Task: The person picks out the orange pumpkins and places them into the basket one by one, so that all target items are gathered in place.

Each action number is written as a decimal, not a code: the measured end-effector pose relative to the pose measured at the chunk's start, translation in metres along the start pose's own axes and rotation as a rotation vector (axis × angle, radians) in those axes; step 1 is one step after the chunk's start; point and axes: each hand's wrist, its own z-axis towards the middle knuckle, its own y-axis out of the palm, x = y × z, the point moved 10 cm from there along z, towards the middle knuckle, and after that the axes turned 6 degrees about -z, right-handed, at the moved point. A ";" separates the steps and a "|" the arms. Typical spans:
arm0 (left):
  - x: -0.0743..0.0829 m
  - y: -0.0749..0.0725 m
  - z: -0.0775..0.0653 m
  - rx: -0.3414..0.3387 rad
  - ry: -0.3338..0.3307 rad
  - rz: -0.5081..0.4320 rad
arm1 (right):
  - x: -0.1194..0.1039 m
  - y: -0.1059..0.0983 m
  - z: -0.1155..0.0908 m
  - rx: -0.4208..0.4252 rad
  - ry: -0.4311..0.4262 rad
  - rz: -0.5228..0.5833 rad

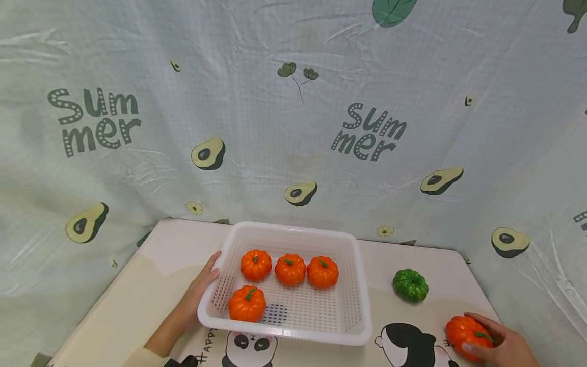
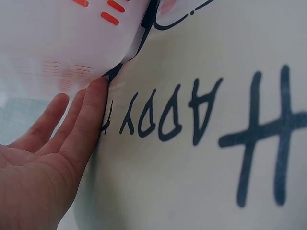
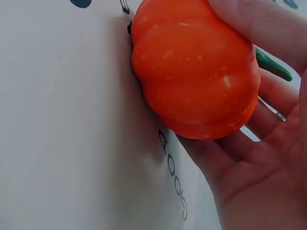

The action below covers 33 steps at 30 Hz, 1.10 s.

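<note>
A white plastic basket (image 1: 321, 336) with slotted walls holds several orange toy pumpkins (image 1: 290, 270) with green stems, most along its back half and one at the front left. My left hand (image 1: 192, 298) lies against the basket's left side, its fingers fairly straight, and the left wrist view shows the fingertips at the wall. At the far right, my right hand (image 1: 511, 346) holds another orange pumpkin (image 1: 460, 334) between thumb and fingers, at or just above the table. Seen from the right wrist, the thumb presses the pumpkin's upper side and the fingers pass behind it.
A green pumpkin (image 1: 410, 285) sits on the table between the basket and my right hand. The pale tabletop (image 1: 169, 244) carries printed cartoon figures and lettering. Behind the table hangs a grey-green curtain (image 1: 257, 178) with avocado prints, and it also runs along both sides.
</note>
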 end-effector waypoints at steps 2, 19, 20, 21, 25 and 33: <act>0.000 0.000 0.000 0.001 0.001 0.001 | -0.001 -0.001 0.000 -0.003 0.004 0.004; -0.001 -0.001 -0.002 0.001 -0.007 0.017 | -0.035 -0.002 -0.014 0.006 -0.067 -0.053; -0.001 -0.001 -0.001 0.001 -0.007 0.020 | -0.038 -0.001 -0.016 0.000 -0.079 -0.053; -0.001 -0.001 -0.001 0.001 -0.006 0.022 | -0.040 0.000 -0.017 -0.003 -0.085 -0.052; 0.000 -0.001 -0.001 0.005 0.002 0.025 | -0.052 0.002 -0.019 -0.013 -0.110 -0.053; -0.001 0.000 -0.001 0.000 -0.001 0.022 | -0.072 0.011 -0.024 -0.025 -0.143 -0.059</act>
